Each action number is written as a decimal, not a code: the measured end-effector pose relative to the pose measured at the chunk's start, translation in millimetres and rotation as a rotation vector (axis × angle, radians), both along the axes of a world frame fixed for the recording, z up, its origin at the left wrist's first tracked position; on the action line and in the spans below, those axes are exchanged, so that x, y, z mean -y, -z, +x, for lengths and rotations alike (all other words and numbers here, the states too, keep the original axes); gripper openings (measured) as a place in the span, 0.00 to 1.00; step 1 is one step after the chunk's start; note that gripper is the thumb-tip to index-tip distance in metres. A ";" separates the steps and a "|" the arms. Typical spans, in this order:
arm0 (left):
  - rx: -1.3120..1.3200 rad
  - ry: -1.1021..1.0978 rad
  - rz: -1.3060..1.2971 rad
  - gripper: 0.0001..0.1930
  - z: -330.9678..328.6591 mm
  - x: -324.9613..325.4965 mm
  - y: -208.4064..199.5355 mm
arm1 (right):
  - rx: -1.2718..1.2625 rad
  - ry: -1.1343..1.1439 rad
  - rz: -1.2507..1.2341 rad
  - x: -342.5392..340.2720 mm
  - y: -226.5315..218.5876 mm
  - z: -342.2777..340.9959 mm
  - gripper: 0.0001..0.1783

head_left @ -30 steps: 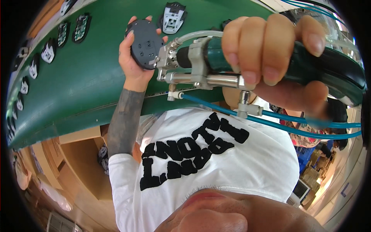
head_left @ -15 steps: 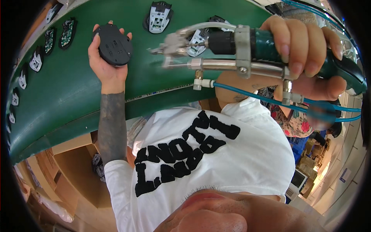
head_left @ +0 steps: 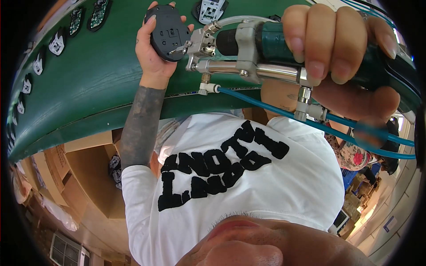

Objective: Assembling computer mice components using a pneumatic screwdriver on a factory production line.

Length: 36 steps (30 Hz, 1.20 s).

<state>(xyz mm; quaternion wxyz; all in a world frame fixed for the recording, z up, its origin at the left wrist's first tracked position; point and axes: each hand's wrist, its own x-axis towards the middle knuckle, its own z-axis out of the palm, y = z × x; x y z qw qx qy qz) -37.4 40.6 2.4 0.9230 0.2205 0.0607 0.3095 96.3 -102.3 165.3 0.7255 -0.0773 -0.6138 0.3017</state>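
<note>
A black computer mouse (head_left: 167, 32) lies in my left hand (head_left: 155, 66), its underside with small recesses facing up. My left fingers wrap round its edges from beneath. My right hand (head_left: 335, 44) grips a dark green powered screwdriver (head_left: 271, 39), fingers closed over its body. A metal screw-feeding head (head_left: 203, 44) is clamped to the driver's front. Its slender tip (head_left: 176, 52) reaches the lower part of the mouse's underside; whether it touches, I cannot tell. Beyond the mouse sits an open mouse shell (head_left: 211, 11) with white inner parts.
On the green work surface (head_left: 97, 84), mouse halves (head_left: 57, 43) and green circuit boards (head_left: 98, 13) line the left side. Blue air hoses (head_left: 266, 105) trail from the tool to the right. An open cardboard box (head_left: 91, 173) stands below left. Another person's flowered sleeve (head_left: 353, 155) shows at right.
My left hand has moved right and farther away with the mouse. The screwdriver has shifted left, bringing its tip over the mouse; its blurred head is now sharp.
</note>
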 end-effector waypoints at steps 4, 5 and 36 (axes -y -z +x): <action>0.010 -0.004 -0.014 0.24 -2.7 1.5 -3.8 | 0.169 -0.033 -0.062 -0.9 -8.0 3.7 0.25; 0.007 -0.008 -0.014 0.24 -2.6 1.8 -4.4 | 0.086 -0.035 0.010 -5.4 0.4 -0.3 0.25; -0.931 -0.635 1.755 0.29 51.1 -51.9 24.2 | 0.147 0.066 -0.055 78.0 -30.4 81.1 0.26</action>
